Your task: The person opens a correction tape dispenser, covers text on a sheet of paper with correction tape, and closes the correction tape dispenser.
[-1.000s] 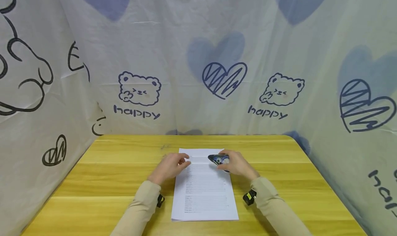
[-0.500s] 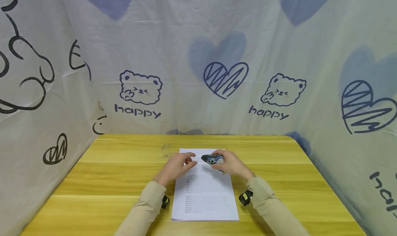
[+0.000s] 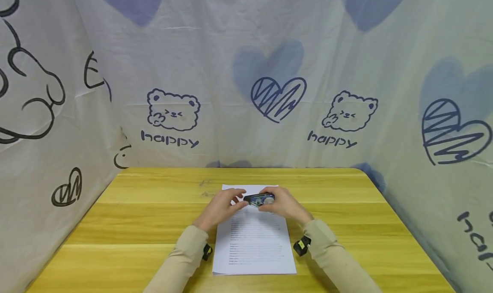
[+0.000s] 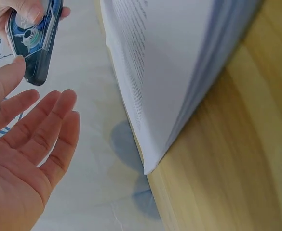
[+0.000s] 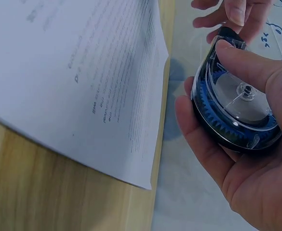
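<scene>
A correction tape (image 3: 254, 200) with a clear case, blue gear wheels and a dark tip is gripped by my right hand (image 3: 286, 205), thumb on one face and fingers behind. It is raised over the top part of a stack of printed paper (image 3: 256, 246). In the right wrist view the white reel (image 5: 237, 96) shows through the case. My left hand (image 3: 219, 208) is beside the tip, fingers spread and loosely bent. Its thumb (image 4: 13, 77) is right at the dark end of the correction tape (image 4: 37, 65) in the left wrist view.
The paper lies on a yellow wood-grain table (image 3: 135, 224), sheet edges slightly uneven at the bottom. A pale curtain (image 3: 231, 147) with hearts and bear drawings hangs behind the table and along both sides. Each wrist carries a small black camera (image 3: 302, 246).
My right hand has carried the correction tape leftward over the paper. My left hand has moved right, and its fingertips now meet the dark tip in the head view.
</scene>
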Motion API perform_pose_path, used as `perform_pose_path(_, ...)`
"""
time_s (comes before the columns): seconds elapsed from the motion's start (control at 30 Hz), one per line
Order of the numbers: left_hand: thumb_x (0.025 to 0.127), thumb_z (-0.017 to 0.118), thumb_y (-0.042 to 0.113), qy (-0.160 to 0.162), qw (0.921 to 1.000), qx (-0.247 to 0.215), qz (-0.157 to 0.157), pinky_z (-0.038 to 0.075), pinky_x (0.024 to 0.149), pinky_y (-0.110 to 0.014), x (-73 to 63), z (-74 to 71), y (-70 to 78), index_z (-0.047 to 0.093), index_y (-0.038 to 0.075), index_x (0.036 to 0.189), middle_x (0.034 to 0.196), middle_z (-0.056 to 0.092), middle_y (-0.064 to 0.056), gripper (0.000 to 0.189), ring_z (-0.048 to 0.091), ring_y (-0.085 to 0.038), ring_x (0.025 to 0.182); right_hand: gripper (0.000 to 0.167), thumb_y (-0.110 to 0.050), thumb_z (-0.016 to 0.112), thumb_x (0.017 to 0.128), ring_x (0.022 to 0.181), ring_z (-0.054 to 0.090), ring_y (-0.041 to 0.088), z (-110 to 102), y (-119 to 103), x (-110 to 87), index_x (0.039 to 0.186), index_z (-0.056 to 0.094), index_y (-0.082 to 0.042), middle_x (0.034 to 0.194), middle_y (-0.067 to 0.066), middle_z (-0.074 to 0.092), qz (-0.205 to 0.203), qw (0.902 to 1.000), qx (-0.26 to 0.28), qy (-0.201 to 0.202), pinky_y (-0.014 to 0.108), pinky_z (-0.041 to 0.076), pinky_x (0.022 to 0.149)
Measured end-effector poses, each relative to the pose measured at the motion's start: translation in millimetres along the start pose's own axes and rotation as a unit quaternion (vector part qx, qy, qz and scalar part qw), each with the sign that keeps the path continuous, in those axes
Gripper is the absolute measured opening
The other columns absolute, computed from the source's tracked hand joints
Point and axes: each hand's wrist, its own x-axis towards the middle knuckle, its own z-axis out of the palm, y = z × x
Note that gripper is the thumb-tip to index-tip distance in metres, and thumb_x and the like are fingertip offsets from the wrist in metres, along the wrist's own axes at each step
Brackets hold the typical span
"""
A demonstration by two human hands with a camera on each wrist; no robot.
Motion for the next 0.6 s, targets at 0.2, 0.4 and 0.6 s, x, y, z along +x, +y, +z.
perform_pose_path(0.2, 0.094, 0.067, 0.025, 0.003, 0.9996, -0.018, 0.022, 0.052, 0.071, -0.024, 0.7, 0.3, 0.5, 0.067, 0.005, 0.121, 0.11, 0.071, -0.007, 0.033, 0.066, -0.015, 0.087, 0.034, -0.02, 0.082, 0.08, 0.095, 0.063, 0.017, 4.4, -2.4, 2.3, 0.112, 0.069, -0.017, 0.108, 0.002, 0.07, -0.005, 1.0, -0.002, 0.001, 0.039, 0.051, 0.085)
perform_pose_path(0.4, 0.095, 0.066, 0.022, -0.012, 0.998, -0.057, 0.023, 0.053, 0.07, -0.022, 1.0, 0.6, 1.0, 0.07, 0.011, 0.116, 0.107, 0.072, -0.003, 0.024, 0.066, -0.012, 0.088, 0.031, -0.022, 0.081, 0.082, 0.093, 0.062, 0.015, 6.7, -2.3, 4.0, 0.111, 0.069, -0.019, 0.106, 0.001, 0.07, -0.019, 0.9998, 0.004, -0.003, 0.038, 0.05, 0.083)
perform_pose_path(0.6, 0.094, 0.067, 0.02, -0.024, 0.9961, -0.083, 0.018, 0.053, 0.072, -0.023, 1.3, 0.2, 0.0, 0.071, 0.011, 0.114, 0.102, 0.072, -0.002, 0.022, 0.065, -0.009, 0.083, 0.032, -0.021, 0.08, 0.083, 0.095, 0.061, 0.016, 6.1, -3.8, 3.8, 0.113, 0.069, -0.02, 0.112, 0.003, 0.069, -0.024, 0.9995, 0.007, -0.018, 0.039, 0.05, 0.084)
